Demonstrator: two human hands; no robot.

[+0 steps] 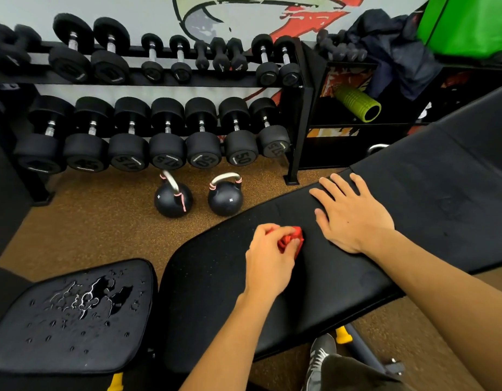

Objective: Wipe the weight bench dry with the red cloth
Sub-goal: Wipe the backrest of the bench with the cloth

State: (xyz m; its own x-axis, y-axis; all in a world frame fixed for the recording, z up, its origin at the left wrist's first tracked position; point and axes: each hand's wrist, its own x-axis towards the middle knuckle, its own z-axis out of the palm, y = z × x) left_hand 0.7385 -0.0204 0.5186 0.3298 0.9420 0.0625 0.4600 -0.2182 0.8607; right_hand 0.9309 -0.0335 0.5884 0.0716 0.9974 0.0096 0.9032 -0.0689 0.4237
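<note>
Red cloth (290,239) bunched in my left hand (268,258), fingers (265,231) clenched round it, mid-wipe on the backrest pad (342,277); right hand (354,218) lies flat, released. Next, I reckon: the puddled seat pad (46,348).

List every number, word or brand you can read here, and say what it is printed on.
Lower rack, counted from the left:
"45": second dumbbell.
"47.5": third dumbbell and fourth dumbbell.
"50": fifth dumbbell and sixth dumbbell.
Too blurred to read: the seventh dumbbell number, all brand lettering, upper-rack markings.
</note>
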